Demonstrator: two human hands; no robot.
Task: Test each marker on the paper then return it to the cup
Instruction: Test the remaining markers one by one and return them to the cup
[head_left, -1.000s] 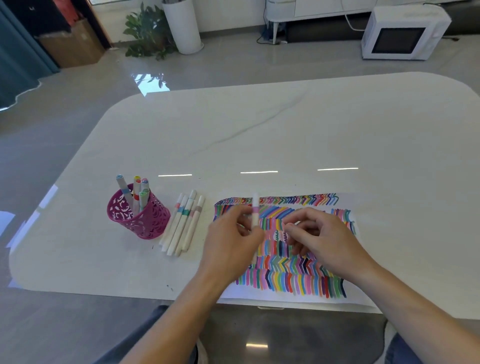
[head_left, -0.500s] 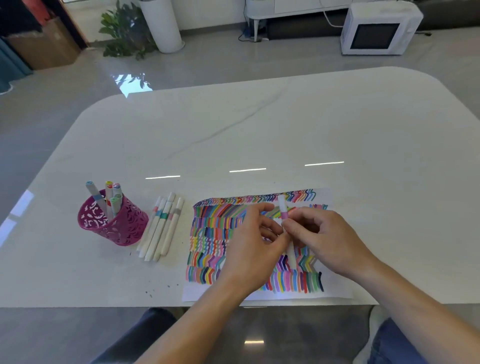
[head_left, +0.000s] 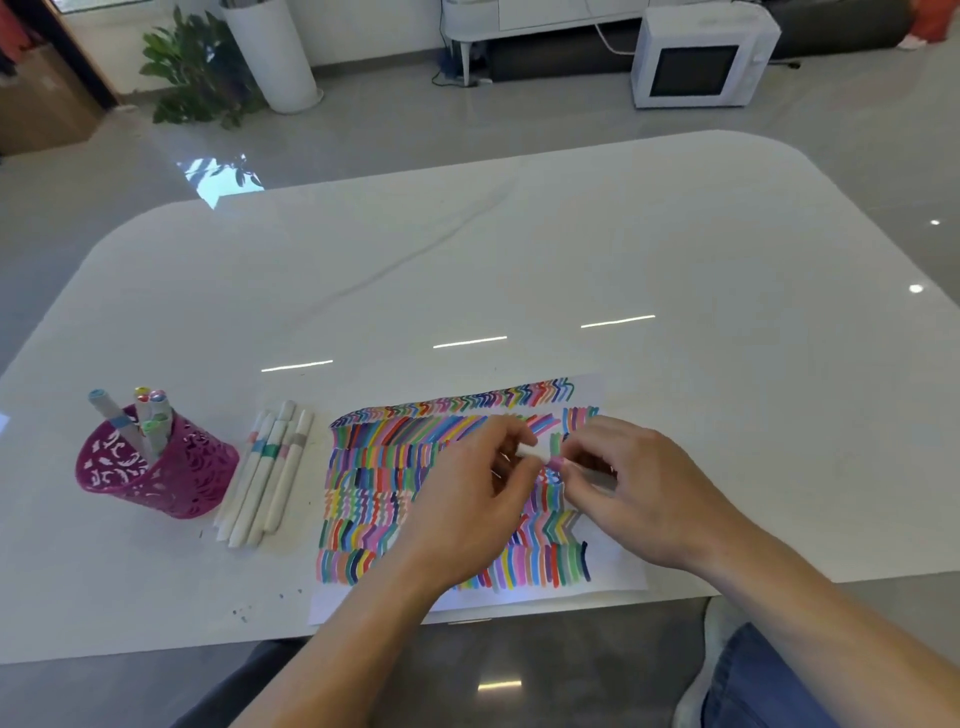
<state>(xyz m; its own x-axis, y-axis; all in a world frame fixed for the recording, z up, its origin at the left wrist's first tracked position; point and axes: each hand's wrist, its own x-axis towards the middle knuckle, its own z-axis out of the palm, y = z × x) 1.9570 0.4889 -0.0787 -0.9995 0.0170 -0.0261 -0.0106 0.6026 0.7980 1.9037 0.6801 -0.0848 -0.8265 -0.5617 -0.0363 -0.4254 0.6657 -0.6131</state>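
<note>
White table (head_left: 623, 260) is partly covered by stroke-filled paper (head_left: 363, 467). Over it a marker (head_left: 540, 453) is pinched at one end by the left hand (head_left: 467, 493) and at the other by the right hand (head_left: 639, 493); the cup (head_left: 156, 473) is seen well to the left.

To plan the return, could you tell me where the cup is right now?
In the head view, the magenta cut-out cup stands at the near left of the table, just left of the row of loose markers lying beside the paper.
</note>
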